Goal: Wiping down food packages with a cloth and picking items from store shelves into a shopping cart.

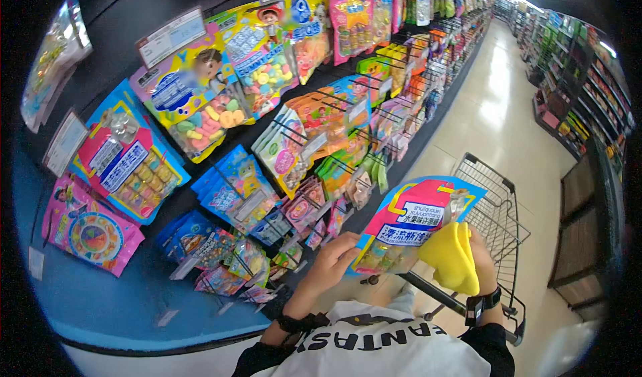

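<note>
A pink and blue candy bag (401, 201) with a clear lower window is tilted in front of my chest. It bears writing, and wrapped sweets show through the window. My left hand (333, 261) grips its lower left edge, thumb on the front. In my right hand (481, 256) is a yellow cloth (449, 259), pressed against the right part of the bag's front. The cloth covers part of the printing and window. Whether my right fingers also grip the bag behind the cloth is hidden.
Candy bags (205, 101) hang on hooks from a dark display rack (113, 41) at left, with price tags (170, 36). A wire shopping cart (494, 196) stands just beyond my right hand. The tiled aisle (481, 91) runs away between shelves (577, 56).
</note>
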Available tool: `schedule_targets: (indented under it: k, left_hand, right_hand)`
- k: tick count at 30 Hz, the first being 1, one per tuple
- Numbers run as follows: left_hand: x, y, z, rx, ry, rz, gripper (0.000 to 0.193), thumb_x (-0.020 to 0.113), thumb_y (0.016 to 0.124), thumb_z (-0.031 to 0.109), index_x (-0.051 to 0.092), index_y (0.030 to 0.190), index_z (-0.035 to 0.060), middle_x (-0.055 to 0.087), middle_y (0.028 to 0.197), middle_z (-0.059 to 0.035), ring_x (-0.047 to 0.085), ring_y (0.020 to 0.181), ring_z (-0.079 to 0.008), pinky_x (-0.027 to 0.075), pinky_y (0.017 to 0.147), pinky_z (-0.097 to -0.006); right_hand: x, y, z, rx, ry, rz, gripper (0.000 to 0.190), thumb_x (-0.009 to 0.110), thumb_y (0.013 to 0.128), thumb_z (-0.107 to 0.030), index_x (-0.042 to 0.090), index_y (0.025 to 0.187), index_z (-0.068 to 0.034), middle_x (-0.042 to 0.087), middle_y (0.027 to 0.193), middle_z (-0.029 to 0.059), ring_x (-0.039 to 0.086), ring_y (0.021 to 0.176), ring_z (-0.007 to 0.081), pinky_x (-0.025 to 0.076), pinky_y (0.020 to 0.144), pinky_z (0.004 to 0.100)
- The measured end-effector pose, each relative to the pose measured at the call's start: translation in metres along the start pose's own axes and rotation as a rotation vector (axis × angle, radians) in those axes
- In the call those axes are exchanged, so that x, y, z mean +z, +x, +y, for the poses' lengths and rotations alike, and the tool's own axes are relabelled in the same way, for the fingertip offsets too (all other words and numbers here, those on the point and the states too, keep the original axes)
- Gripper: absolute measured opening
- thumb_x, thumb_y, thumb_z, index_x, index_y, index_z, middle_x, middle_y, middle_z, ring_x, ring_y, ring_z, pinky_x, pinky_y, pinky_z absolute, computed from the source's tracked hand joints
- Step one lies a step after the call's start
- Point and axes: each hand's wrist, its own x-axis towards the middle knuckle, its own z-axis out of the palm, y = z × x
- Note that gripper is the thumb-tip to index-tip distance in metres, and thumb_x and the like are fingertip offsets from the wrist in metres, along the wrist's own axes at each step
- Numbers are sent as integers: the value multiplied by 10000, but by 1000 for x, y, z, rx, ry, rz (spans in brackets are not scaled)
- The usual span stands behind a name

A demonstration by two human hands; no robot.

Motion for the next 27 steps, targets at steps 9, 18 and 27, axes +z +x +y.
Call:
schedule_targets:
  k: [9,18,27]
  left_hand:
    - [-4,-6,-19,-146,-278,13,138,400,890,45,524,895,-15,527,966,-102,546,769,-138,449,680,-251]
    - [-10,-27,-32,-255,-244,100,210,364,914,101,524,847,-17,541,862,-84,530,719,-120,447,667,-242]
    - [-14,-46,-44,-312,-289,235,250,352,917,134,495,771,-10,548,819,-98,530,666,-138,432,633,-246]
  right_hand:
    - [-93,-12,-11,-237,-160,349,263,409,911,-269,473,1039,-48,564,874,35,557,687,104,466,579,231]
    - [-224,7,90,-38,52,457,304,443,889,-331,556,975,-63,601,761,-2,574,612,90,455,503,205]
    - [-279,12,143,57,264,451,378,445,877,-410,535,1036,-79,608,875,25,586,714,129,492,605,254]
